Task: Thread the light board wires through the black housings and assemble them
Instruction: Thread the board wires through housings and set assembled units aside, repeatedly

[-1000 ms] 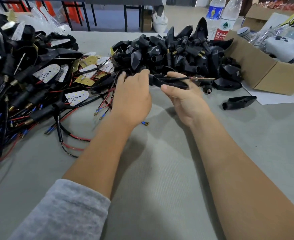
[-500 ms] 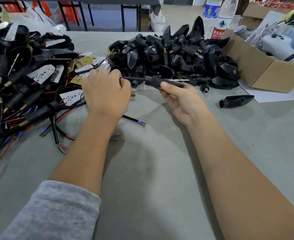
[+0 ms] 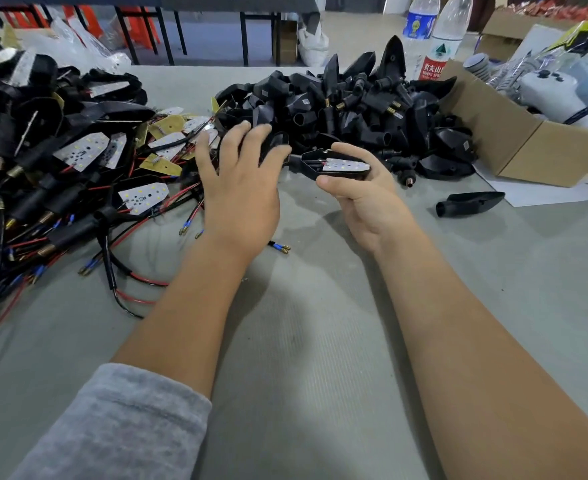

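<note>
Hands above grey worktop [image 3: 303, 358]: left hand [image 3: 240, 188] spread, fingers straight, palm down just beside the held piece; right hand [image 3: 361, 192] curled round black housing [image 3: 320, 164] with white light board [image 3: 346, 165] seated inside. Behind: heap of empty housings [image 3: 354, 109]; left: tangle of wired assemblies [image 3: 60, 161]. One loose housing [image 3: 469, 203] lying right, near cardboard box [image 3: 528, 140].

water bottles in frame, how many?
2. A blue-label bottle and a red-label bottle stand side by side at the table's far edge, behind the heap of black housings and left of the cardboard box. More may be hidden.
</note>
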`<state>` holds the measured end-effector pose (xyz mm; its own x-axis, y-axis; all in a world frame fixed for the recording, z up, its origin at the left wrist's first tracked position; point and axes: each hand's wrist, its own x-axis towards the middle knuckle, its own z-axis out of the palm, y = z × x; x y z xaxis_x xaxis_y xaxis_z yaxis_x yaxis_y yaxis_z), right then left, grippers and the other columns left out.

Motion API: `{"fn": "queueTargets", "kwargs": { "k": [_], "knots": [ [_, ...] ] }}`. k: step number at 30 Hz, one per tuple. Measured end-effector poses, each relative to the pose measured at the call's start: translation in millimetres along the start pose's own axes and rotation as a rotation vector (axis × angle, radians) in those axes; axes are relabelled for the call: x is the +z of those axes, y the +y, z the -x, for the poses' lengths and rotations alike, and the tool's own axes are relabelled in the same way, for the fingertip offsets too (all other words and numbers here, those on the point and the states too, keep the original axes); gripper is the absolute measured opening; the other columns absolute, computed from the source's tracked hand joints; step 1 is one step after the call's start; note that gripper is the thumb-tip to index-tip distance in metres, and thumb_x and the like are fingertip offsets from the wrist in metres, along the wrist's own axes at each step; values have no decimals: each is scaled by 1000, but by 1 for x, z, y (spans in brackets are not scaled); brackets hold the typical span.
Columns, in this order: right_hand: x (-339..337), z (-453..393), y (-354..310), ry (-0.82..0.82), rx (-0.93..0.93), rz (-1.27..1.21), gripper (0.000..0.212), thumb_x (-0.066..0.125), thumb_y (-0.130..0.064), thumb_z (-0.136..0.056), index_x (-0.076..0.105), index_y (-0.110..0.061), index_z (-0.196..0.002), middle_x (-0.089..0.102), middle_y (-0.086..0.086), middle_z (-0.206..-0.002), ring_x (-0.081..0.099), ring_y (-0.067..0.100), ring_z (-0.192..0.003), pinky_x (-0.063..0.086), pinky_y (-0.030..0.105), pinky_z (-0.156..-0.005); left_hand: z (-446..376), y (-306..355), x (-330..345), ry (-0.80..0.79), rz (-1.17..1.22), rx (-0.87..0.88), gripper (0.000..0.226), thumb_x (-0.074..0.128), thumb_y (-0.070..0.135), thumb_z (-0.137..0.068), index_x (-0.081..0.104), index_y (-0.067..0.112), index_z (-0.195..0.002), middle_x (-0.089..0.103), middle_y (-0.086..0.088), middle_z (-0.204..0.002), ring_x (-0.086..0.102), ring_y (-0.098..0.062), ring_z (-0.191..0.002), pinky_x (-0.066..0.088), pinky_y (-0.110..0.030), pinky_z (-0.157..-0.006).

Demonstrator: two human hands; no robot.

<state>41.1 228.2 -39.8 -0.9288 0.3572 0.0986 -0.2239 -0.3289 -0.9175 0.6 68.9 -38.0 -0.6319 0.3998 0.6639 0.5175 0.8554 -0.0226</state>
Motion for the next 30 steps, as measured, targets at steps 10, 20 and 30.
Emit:
{"fn": "queueTargets", "kwargs": {
  "k": [10,20,30],
  "knots": [
    [1,-1,1,-45,-67,21,51,69,22,-68,63,-15,-103,66,8,-101,61,22,-97,48,37,-98,-5,0,4,-384,1102,-673,42,34,45,-103,63,15,-103,72,-3,-73,60,-12,-48,45,-21,-45],
    [1,0,7,-74,-44,104,45,76,17,-65,61,-15,-93,64,8,-106,61,26,-106,45,46,-106,-17,-17,6,-18,2072,-1017,45,20,37,-108,53,14,-88,76,-4,-97,72,-20,-95,56,-35,-82],
    [1,8,-5,-397,129,202,26,64,-17,-77,58,-13,-102,61,6,-102,61,15,-84,47,27,-74,-21,-23,0,234,2356,-1200,49,21,49,-105,41,18,-72,26,5,-49,22,-9,-38,24,-18,-38]
  ]
}}
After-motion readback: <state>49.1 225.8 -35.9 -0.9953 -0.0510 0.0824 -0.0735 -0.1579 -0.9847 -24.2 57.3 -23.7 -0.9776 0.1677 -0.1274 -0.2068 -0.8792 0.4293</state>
